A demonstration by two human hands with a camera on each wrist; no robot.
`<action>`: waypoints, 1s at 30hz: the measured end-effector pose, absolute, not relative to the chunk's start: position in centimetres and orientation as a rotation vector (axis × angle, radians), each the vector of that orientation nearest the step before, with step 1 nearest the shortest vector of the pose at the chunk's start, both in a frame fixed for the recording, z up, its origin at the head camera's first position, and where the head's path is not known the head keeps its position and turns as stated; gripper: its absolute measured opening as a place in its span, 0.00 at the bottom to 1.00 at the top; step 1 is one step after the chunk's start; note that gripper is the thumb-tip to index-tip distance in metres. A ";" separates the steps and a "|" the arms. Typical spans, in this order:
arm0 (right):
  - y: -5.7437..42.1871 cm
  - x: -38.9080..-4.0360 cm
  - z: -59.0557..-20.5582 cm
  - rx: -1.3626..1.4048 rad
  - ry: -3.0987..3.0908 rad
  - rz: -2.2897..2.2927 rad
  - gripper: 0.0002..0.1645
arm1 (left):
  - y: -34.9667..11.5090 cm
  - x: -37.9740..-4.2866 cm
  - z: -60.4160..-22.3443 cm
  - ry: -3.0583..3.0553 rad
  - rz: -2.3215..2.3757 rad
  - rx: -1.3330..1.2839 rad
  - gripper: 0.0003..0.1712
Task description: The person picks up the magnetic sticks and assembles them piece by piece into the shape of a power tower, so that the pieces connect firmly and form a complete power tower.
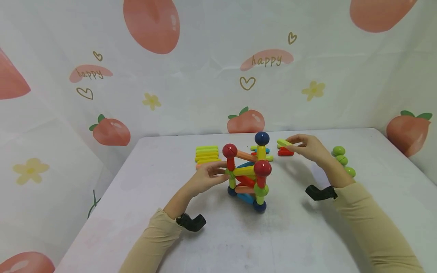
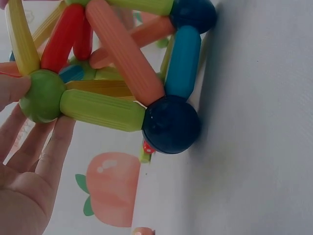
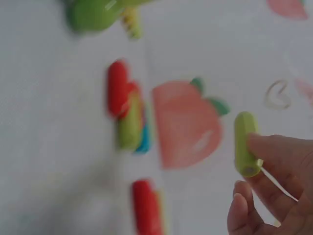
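1. Left hand (image 1: 209, 177): the grip is grasping a green ball (image 2: 42, 96) on the near-left upright of the rod-and-ball structure (image 1: 244, 171), the thumb and fingers bearing on different sides of the ball.
2. Right hand (image 1: 310, 147): the grip is pinching a light-green rod (image 3: 245, 142) between thumb and fingers, to the right of the structure and near the red rods (image 1: 286, 153).
3. Structure: this unit is standing on the surface (image 1: 218, 242) between the two hands. Dark blue balls (image 1: 259, 206) are sitting at its base; two red balls (image 1: 262, 168) and one navy ball (image 1: 261, 138) are topping its uprights.
4. Lower joint: a short green rod (image 2: 102, 110) is joining the grasped ball to a dark blue ball; a blue rod (image 2: 183, 61) is linking that ball to another.
5. Loose parts: a row of yellow and green rods (image 1: 206, 153) is lying left of the structure. Three loose green balls (image 1: 342, 160) are resting right of the right hand.
6. Backdrop (image 1: 205, 83): a peach-printed sheet is hanging behind the surface.
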State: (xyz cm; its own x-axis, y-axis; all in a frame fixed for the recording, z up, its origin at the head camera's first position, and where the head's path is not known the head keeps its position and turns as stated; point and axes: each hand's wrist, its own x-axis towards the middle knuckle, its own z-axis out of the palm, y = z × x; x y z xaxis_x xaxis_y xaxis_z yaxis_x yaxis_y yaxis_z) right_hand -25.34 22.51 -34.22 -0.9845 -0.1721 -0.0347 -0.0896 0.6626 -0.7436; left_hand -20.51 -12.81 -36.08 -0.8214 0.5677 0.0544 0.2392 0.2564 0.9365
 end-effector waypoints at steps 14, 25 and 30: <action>17.2 -21.7 -27.4 -0.773 2.638 -1.867 0.16 | -11.2 -20.8 -36.2 2.208 1.614 0.749 0.24; 15.2 -21.9 -28.1 -1.037 2.548 -1.808 0.16 | -10.4 -20.8 -35.1 2.196 1.689 0.611 0.24; 15.2 -22.0 -28.2 -1.041 2.586 -1.721 0.17 | -10.0 -21.0 -34.8 2.194 1.747 0.643 0.22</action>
